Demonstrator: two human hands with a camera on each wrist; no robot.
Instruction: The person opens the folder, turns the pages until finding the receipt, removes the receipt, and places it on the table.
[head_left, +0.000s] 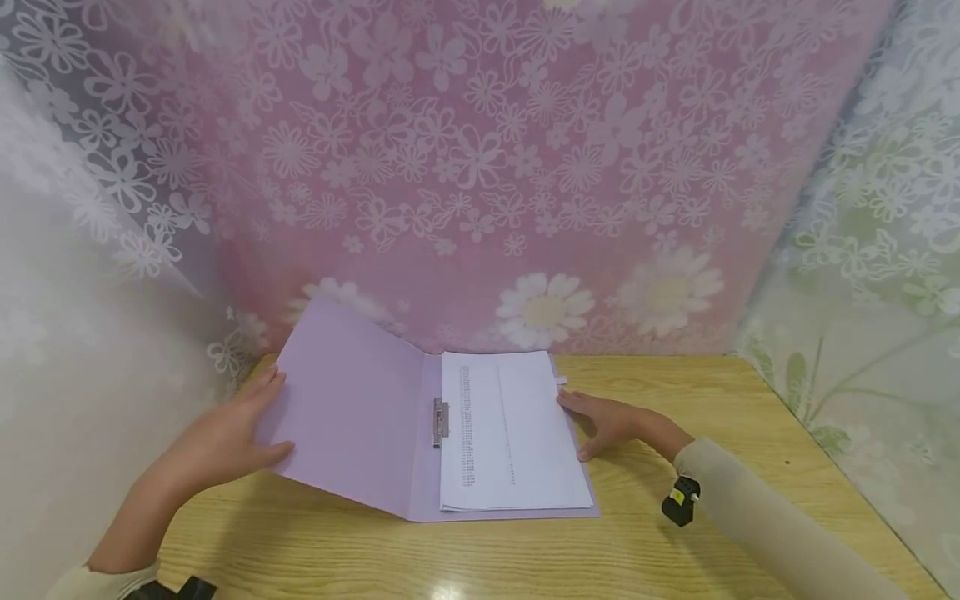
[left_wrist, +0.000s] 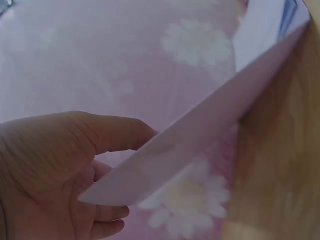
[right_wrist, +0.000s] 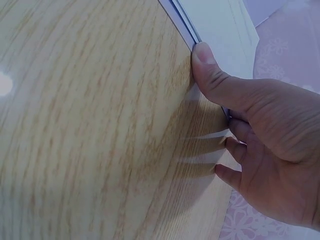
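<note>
A lilac folder (head_left: 348, 408) lies spread on the table, its front cover raised at a slant on the left. My left hand (head_left: 232, 433) holds the cover's outer edge; in the left wrist view the cover (left_wrist: 190, 145) runs between the thumb and the other fingers. On the folder's right half rests a stack of white printed sheets (head_left: 525, 433), beside a metal clip (head_left: 439, 422) near the spine. My right hand (head_left: 603, 419) touches the right edge of the folder and sheets, its thumb and fingers spread along it. In the right wrist view the thumb tip (right_wrist: 204, 52) meets that edge.
The wood-grain table (head_left: 337, 550) extends beneath everything. Behind it hangs a pink cloth (head_left: 480, 167) with white flowers, and pale floral cloths (head_left: 892, 350) flank the sides. A small tab (head_left: 561, 380) sticks out from the folder's right edge. Black wrist cameras (head_left: 681, 502) sit at both cuffs.
</note>
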